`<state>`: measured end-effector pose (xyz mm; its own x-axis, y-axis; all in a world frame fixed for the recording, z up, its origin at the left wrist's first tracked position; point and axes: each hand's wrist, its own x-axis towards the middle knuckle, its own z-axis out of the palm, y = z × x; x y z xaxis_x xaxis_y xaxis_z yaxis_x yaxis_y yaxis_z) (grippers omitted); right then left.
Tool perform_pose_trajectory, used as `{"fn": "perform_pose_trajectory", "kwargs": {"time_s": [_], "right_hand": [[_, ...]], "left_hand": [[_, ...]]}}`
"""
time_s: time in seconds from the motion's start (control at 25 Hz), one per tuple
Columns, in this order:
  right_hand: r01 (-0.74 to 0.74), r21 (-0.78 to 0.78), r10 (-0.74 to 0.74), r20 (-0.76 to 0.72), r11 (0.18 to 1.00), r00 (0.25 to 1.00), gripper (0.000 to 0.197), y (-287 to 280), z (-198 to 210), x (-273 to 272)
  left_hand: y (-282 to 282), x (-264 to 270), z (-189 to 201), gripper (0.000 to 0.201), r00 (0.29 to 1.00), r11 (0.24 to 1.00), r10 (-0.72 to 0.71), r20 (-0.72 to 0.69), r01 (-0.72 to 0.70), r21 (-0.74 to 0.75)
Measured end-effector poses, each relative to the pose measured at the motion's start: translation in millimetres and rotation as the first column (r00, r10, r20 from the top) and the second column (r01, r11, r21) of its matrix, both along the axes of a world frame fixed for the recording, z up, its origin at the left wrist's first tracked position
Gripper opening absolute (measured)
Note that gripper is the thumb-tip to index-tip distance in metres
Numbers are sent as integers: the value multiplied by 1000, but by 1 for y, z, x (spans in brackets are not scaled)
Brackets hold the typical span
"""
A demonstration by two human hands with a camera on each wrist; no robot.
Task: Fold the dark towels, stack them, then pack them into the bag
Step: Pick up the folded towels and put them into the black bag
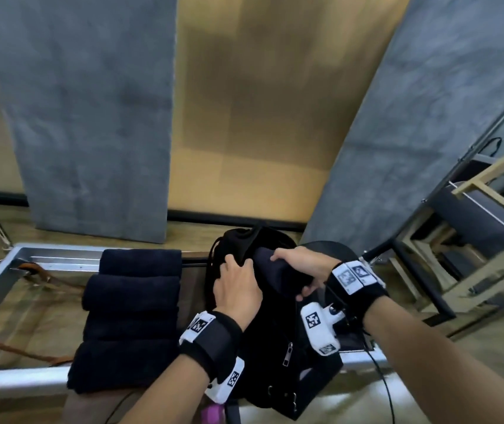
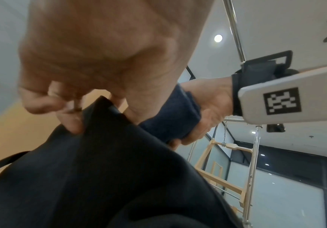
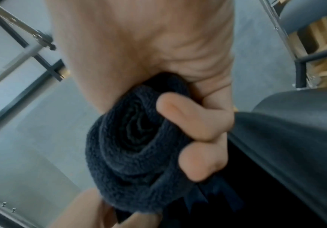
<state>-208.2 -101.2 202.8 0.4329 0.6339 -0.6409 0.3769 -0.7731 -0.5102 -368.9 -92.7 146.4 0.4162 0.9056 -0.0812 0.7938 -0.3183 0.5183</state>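
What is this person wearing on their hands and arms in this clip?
Both forearms are bare, with no sleeves or gloves. Each wrist carries a black fabric wrist strap holding white plastic blocks printed with black-and-white square code markers. The left hand and right hand are bare. A thin black cable trails from the right wrist's strap.

Cannot see inside the bag (image 1: pixel 278 332), blocked by both hands. Rolled towel (image 1: pixel 278 270) partly hidden under the right hand (image 1: pixel 302 264). Left hand (image 2: pixel 100 54) blurry up close, fingertips tucked behind the bag's edge.
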Motion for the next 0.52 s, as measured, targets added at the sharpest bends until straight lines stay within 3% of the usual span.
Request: {"fn": "perform_pose_trajectory", "kwargs": {"time_s": [0.12,0.2,0.32,0.52], "right_hand": [[26,-17,-27,-69,1000,997,42,28,-25,-9],[-4,6,4,15,1000,1000,43,44,-38,-5],[87,38,-92,138,995,986,46,49,-50,6],[-22,-67,39,269,998,962,42,33,-75,40]], "left_hand": [[5,2,2,50,995,996,-58,85,64,-64],[8,1,4,67,994,990,-76,84,85,-111],[13,-4,3,81,993,983,-105,61,112,-142],[21,-6,1,91,988,981,-120,97,133,-142]]}}
